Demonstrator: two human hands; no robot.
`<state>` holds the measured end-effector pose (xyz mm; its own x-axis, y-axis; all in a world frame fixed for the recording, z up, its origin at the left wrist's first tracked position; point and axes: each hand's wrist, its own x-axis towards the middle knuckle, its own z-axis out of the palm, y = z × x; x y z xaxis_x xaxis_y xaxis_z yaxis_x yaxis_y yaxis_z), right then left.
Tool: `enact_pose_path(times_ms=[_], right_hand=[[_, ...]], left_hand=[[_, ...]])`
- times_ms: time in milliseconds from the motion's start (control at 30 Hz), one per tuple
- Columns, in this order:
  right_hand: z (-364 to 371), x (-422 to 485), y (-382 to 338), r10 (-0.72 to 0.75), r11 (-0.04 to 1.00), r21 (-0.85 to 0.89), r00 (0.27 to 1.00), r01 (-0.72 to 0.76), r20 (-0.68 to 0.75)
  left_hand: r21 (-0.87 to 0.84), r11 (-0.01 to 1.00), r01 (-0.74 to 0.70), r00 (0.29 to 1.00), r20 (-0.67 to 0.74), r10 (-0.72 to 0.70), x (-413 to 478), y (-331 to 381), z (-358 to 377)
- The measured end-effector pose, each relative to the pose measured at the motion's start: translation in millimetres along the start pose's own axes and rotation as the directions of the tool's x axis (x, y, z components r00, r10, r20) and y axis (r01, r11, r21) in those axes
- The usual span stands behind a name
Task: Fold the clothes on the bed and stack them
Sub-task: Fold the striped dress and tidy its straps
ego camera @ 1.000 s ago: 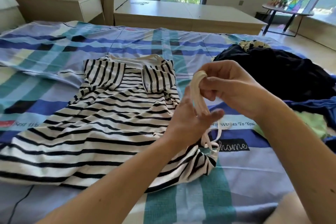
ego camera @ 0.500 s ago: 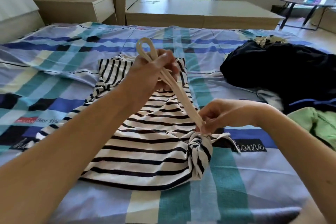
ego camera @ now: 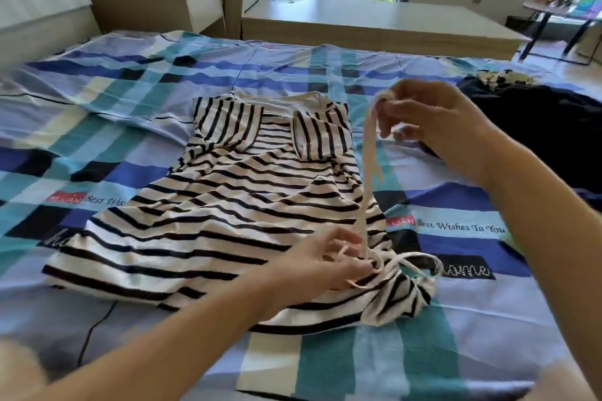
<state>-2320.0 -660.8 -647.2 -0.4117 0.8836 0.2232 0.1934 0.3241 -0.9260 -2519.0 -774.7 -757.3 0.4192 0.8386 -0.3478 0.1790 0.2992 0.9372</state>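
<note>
A: free room?
B: bare bed [ego camera: 97, 153] left of dress [ego camera: 228, 205], also strip along near edge
A: blockers?
B: dark pile [ego camera: 537, 140] far right. cord [ego camera: 369, 156] strung from right hand [ego camera: 433, 114] down to dress's knotted corner, cuts across the gap between dress and pile

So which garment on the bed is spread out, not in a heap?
The black-and-white striped dress in the middle lies spread out; the dark garment at the right is a crumpled heap.
</note>
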Motion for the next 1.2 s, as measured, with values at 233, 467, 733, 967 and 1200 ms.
enact_pose_path(times_ms=[233, 467, 733, 967, 1200], right_hand=[[59, 21, 27, 0.097, 0.991, -0.118, 0.948, -0.064, 0.303], [95, 8, 84, 0.34, 0.827, -0.556, 0.866, -0.089, 0.367], [167, -9, 74, 0.118, 0.861, -0.49, 0.887, 0.133, 0.447], [265, -7, 43, 0.035, 0.849, -0.458, 0.836, 0.264, 0.548], [332, 14, 51, 0.014, 0.805, -0.56, 0.938, 0.195, 0.347]], left_hand=[[0.154, 0.987, 0.05, 0.984, -0.179, -0.022, -4, 9, -26], [0.49, 0.832, 0.26, 0.757, -0.638, 0.139, -64, 8, -170], [0.251, 0.681, 0.688, 0.649, -0.633, -0.422, -130, -48, -279], [0.159, 0.952, 0.261, 0.848, -0.509, -0.148, -129, -43, -254], [-0.053, 0.985, 0.166, 0.914, -0.366, -0.174, -129, -37, -248]])
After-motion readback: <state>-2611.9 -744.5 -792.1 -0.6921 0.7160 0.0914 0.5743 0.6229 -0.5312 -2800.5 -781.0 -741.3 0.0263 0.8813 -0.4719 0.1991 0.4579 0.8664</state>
